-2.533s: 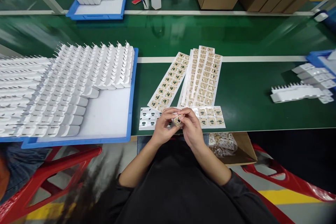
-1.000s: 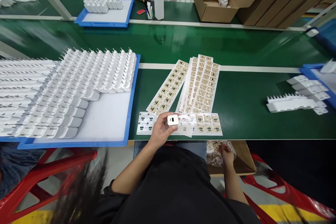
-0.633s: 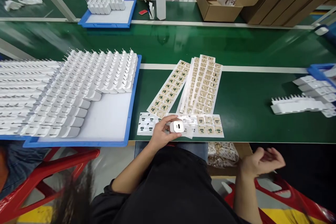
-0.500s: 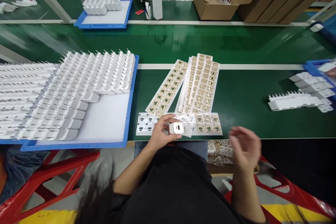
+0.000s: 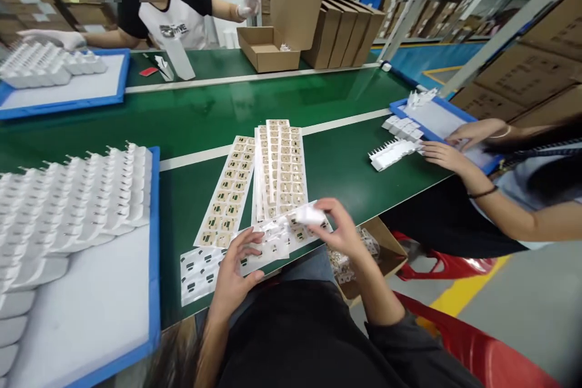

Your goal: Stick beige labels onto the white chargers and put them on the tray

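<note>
A white charger plug (image 5: 311, 215), blurred by motion, is pinched in the fingers of my right hand (image 5: 343, 231). It hovers over the right part of a sticker sheet (image 5: 194, 298) lying along the bench's front edge. My left hand (image 5: 231, 270) is open and holds nothing, its fingers curved above the middle of that sheet. A small clear film (image 5: 278, 247) lies near its fingertips. Behind the hands fan out several long sheets of beige stickers (image 5: 291, 163), with one more beige sheet (image 5: 225, 194) slanting at their left.
At left, a blue tray (image 5: 154, 242) bears rows of white chargers (image 5: 104, 194). To the right, a co-worker's hands (image 5: 443, 154) work beside another tray (image 5: 459, 110) and white chargers (image 5: 393, 153). Across the green bench stand a person and an open carton (image 5: 277, 60). Below is a box of scraps (image 5: 386, 248).
The charger has passed from my left hand to my right, which came in from the right. My left hand has opened. The view has turned right.
</note>
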### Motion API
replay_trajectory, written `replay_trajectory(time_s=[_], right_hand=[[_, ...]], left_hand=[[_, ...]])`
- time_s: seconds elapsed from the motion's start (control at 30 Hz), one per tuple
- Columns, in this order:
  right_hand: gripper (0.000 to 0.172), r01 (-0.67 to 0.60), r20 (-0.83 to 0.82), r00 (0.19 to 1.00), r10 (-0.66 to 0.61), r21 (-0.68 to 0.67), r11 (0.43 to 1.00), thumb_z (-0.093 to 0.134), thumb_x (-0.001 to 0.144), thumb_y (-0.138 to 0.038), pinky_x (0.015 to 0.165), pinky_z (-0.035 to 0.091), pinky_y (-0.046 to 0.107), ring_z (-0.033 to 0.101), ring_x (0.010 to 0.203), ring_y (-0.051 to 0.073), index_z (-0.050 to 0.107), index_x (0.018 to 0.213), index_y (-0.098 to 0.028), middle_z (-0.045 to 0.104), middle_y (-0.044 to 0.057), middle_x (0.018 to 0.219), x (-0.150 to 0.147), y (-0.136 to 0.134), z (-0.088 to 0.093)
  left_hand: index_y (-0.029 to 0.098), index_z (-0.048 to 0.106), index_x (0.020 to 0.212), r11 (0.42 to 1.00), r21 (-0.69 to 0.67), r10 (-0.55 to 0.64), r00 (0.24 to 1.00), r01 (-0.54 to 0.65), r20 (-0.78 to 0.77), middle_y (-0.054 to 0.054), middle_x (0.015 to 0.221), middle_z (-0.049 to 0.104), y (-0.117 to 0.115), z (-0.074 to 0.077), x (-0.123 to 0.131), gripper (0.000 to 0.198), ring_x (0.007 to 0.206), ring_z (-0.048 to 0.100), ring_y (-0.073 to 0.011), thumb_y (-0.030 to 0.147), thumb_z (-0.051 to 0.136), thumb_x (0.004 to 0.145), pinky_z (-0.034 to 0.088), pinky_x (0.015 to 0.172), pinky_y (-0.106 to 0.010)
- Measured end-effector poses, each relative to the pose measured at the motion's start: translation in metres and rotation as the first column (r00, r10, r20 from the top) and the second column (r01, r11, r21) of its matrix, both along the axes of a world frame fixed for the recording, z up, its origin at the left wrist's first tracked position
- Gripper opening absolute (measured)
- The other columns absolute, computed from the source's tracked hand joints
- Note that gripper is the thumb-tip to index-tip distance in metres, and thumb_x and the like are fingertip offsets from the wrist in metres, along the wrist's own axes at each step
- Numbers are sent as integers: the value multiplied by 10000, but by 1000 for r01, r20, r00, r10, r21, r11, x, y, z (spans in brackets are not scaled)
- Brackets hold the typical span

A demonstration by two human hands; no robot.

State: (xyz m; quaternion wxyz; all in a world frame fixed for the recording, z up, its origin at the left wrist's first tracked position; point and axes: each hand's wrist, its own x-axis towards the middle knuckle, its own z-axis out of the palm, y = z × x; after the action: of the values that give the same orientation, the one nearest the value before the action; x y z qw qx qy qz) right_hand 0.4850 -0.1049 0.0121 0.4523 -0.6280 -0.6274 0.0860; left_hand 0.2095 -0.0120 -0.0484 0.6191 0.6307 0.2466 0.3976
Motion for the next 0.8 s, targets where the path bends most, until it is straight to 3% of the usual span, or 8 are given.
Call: replay_trajectory(time_s=[0.07, 0.17, 0.37, 0.53, 0.63, 0.7, 0.73, 0.8], right_hand=[[422, 327, 12, 945, -327, 7, 945, 714, 883, -338, 897, 564, 415, 648, 1068, 258, 577, 1262, -211, 650, 129, 1198, 48, -7, -11], [378, 639, 101, 761, -641, 53, 767, 688, 848, -361, 899, 546, 437, 634, 990, 260, 614, 1168, -174, 649, 126, 1119, 121, -7, -24], [326, 763, 270, 588, -762, 125, 634, 759, 784, -332, 937, 437, 460, 519, 951, 265, 661, 1027, -139, 621, 138, 1007, 201, 4, -28], [445, 761, 269, 573, -774, 176, 624, 753, 835, -376, 958, 394, 496, 489, 1033, 312, 688, 1146, -65, 582, 250, 1123, 187, 10, -20], [346, 580, 306, 750, -587, 123, 805, 666, 923, -363, 906, 473, 439, 566, 912, 254, 699, 1195, -151, 654, 148, 1033, 133, 19, -13], [256, 229, 341, 916, -211, -13, 973, 603, 975, -321, 900, 513, 423, 621, 935, 242, 718, 1182, -224, 704, 95, 1028, 87, 26, -7], [248, 40, 344, 939, -5, -95, 995, 590, 988, -312, 912, 523, 426, 635, 999, 249, 726, 1186, -250, 721, 87, 1063, 64, 28, -5], [261, -204, 338, 901, 273, -227, 952, 587, 1000, -323, 931, 529, 431, 639, 1072, 251, 732, 1212, -276, 725, 85, 1121, 27, 31, -1]], left_hand=[[267, 511, 1447, 1000, 8, -12, 999, 12, -36, -144, 1297, 687, -1, -1, 0, 726, 1174, 653, -299, 529, 789, 830, 565, 905, -413], [271, 503, 1449, 999, 23, -23, 997, 24, -73, -127, 1280, 692, -2, -1, -1, 652, 1174, 650, -280, 468, 752, 879, 560, 911, -403], [268, 551, 1395, 993, 107, 70, 965, -44, -251, -102, 1264, 705, -2, 6, 3, 455, 1112, 676, -243, 367, 649, 962, 534, 1007, -446], [267, 647, 1295, 891, 452, 213, 914, -37, -345, -100, 1348, 689, -3, 11, 15, 322, 1364, 555, -303, 343, 593, 986, 455, 1148, -525], [286, 573, 1428, 824, 565, 249, 860, 55, -446, -97, 1549, 557, -5, 11, 24, 438, 1529, 387, -341, 365, 584, 998, 329, 1238, -609], [307, 551, 1462, 793, 598, 266, 817, 116, -512, -88, 1609, 489, -6, 11, 29, 473, 1549, 353, -365, 392, 588, 998, 266, 1254, -659], [312, 564, 1453, 779, 610, 273, 800, 141, -534, -85, 1611, 486, -7, 10, 31, 459, 1543, 364, -375, 394, 581, 1001, 256, 1250, -678], [311, 608, 1415, 755, 632, 285, 781, 174, -556, -81, 1588, 515, -8, 8, 32, 410, 1521, 400, -387, 376, 561, 1012, 265, 1237, -701]])
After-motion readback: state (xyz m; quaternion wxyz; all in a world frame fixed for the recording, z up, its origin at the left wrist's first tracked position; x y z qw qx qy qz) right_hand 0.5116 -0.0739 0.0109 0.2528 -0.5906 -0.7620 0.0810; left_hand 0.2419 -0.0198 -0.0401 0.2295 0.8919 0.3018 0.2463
